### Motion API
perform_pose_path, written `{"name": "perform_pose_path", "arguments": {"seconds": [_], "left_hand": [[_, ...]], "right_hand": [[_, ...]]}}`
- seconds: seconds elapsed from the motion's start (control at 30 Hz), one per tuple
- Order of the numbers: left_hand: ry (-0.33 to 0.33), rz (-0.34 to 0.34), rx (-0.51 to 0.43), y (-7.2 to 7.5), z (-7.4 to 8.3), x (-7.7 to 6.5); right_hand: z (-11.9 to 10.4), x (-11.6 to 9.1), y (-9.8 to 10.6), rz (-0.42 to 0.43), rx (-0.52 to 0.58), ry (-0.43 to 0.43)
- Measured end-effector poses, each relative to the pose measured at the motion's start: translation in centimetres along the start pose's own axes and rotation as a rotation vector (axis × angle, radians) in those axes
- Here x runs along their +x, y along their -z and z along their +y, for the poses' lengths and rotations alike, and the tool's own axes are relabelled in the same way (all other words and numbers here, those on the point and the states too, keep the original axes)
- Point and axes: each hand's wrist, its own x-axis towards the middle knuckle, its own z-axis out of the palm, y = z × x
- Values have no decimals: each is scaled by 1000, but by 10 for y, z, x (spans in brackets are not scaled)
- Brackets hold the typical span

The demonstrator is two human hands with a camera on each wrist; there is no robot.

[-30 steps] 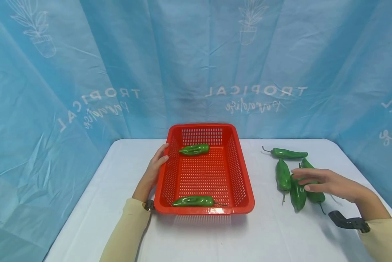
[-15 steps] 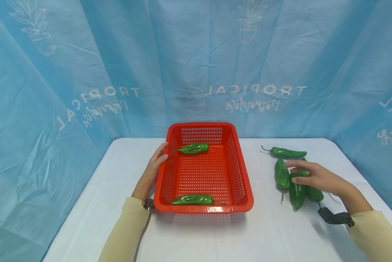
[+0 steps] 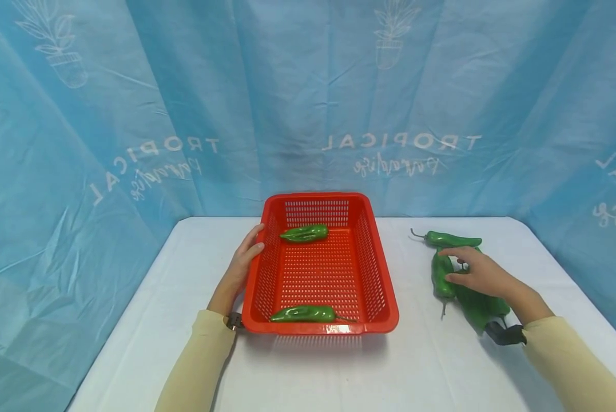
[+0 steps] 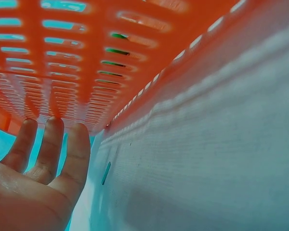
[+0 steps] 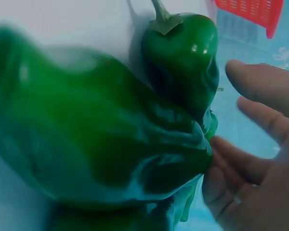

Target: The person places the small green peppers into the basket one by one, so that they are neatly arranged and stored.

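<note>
My left hand point(image 3: 243, 257) rests against the left outer wall of a red plastic basket point(image 3: 333, 329). In the left wrist view its straight fingers point(image 4: 77, 149) touch the slotted wall. Inside the basket lie a green pepper point(image 3: 305, 233) at the back and another green pepper point(image 3: 302, 314) along the front. My right hand point(image 3: 483, 277) is over a cluster of peppers, thumb and forefinger spread near a green pepper point(image 3: 443, 280). Below the palm lies a tilted pepper point(image 3: 469, 303); the right wrist view shows a large pepper point(image 5: 101, 134) close up, its tip against the curled lower fingers.
One more green pepper point(image 3: 452, 239) lies crosswise behind the cluster, and another pepper point(image 3: 499, 307) shows on its right. The white-covered table point(image 3: 359, 377) is enclosed by a blue printed curtain point(image 3: 297, 103) at the back and sides.
My right hand has moved left across the peppers, toward the leftmost one. The pepper under the palm has tilted, its lower tip shifting right. My left hand and the basket stay in place.
</note>
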Motion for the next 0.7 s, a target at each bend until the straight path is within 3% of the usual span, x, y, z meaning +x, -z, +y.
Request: {"name": "perform_pose_path", "arguments": {"seconds": [0.33,0.7], "left_hand": [[-1,12,13,-1,-2,1],[-1,0,-3,1,-1,1]], "right_hand": [[-10,10,-8,-119,-74,-122],[-19,19,-10,-99,-12,18]]}}
